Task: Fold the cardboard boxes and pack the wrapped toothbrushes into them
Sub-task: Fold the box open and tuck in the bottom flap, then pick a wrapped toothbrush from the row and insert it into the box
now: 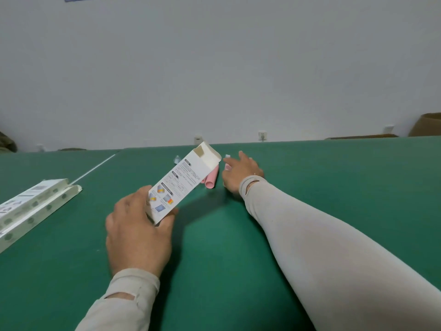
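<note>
My left hand (138, 232) grips the near end of a white printed cardboard box (181, 182), held tilted up off the green table (238, 235), its far end flaps open. Behind the box lie pink wrapped toothbrushes (211, 180), partly hidden by it. My right hand (241, 173) reaches out flat over more pink and white wrapped pieces (228, 166) just right of the box, fingers spread over them. Whether it grips one is hidden under the palm.
Flat and folded white boxes (33, 206) lie stacked at the left edge of the table. A seam line (95, 169) runs across the table at far left. Brown cartons (427, 125) stand at the far right by the wall, which carries sockets (262, 134).
</note>
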